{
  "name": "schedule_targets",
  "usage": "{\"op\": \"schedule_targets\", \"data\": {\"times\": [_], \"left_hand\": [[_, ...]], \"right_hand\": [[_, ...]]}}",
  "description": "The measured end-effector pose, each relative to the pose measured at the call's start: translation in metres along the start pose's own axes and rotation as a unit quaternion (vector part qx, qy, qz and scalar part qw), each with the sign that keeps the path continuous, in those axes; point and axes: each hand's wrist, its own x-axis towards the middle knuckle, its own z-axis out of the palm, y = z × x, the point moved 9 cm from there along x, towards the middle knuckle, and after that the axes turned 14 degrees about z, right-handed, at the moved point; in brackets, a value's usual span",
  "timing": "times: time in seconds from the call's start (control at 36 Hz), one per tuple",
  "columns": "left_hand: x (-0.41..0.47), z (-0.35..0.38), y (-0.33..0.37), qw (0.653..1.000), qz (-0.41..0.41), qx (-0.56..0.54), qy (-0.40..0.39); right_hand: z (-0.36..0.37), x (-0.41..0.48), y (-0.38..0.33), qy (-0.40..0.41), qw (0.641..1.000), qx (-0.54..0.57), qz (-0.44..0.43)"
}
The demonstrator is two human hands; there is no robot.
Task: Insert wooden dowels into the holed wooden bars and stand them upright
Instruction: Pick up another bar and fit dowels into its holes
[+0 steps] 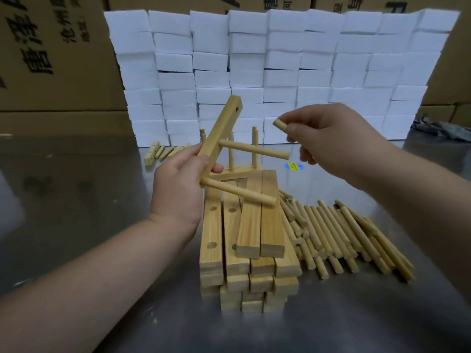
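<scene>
My left hand point(178, 182) grips a holed wooden bar point(221, 131) that tilts up and to the right above the table. Two dowels stick out of it to the right, an upper dowel point(254, 149) and a lower dowel point(239, 191). An empty hole shows near the bar's top end. My right hand point(331, 138) pinches a loose dowel point(279, 124) between thumb and fingers, to the right of that top end and apart from it. Only the dowel's end shows. Behind the held bar, a finished bar with upright dowels point(254, 149) stands on the table, partly hidden.
A stack of holed wooden bars point(244, 245) sits in front of me on the metal table point(89, 200). A heap of loose dowels point(344, 235) lies to its right. More wood pieces point(163, 152) lie at the far left. A wall of white foam blocks point(280, 72) stands behind.
</scene>
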Motion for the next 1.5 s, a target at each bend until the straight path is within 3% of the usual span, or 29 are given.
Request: {"op": "schedule_targets", "data": {"times": [0.11, 0.33, 0.56, 0.81, 0.94, 1.17, 1.5], "left_hand": [[0.002, 0.013, 0.024, 0.996, 0.055, -0.006, -0.07], [0.004, 0.035, 0.046, 0.981, 0.074, -0.035, -0.178], [0.014, 0.037, 0.038, 0.962, 0.019, -0.002, -0.272], [0.006, 0.049, 0.042, 0.941, -0.013, -0.018, -0.337], [0.006, 0.05, 0.049, 0.936, -0.004, -0.008, -0.353], [0.014, 0.042, 0.046, 0.958, -0.007, 0.02, -0.286], [0.011, 0.045, 0.049, 0.958, -0.031, -0.003, -0.284]], "right_hand": [[-0.017, -0.003, -0.012, 0.02, 1.0, 0.014, -0.013], [-0.033, -0.004, -0.014, 0.023, 0.998, 0.053, 0.025], [-0.038, -0.013, -0.029, 0.051, 0.997, 0.042, -0.039], [-0.031, -0.017, -0.03, 0.04, 0.998, 0.03, -0.038], [-0.031, -0.019, -0.035, 0.039, 0.997, 0.033, -0.055], [-0.018, -0.017, -0.034, 0.032, 0.998, -0.004, -0.059], [-0.016, -0.024, -0.043, 0.007, 0.995, 0.039, -0.097]]}}
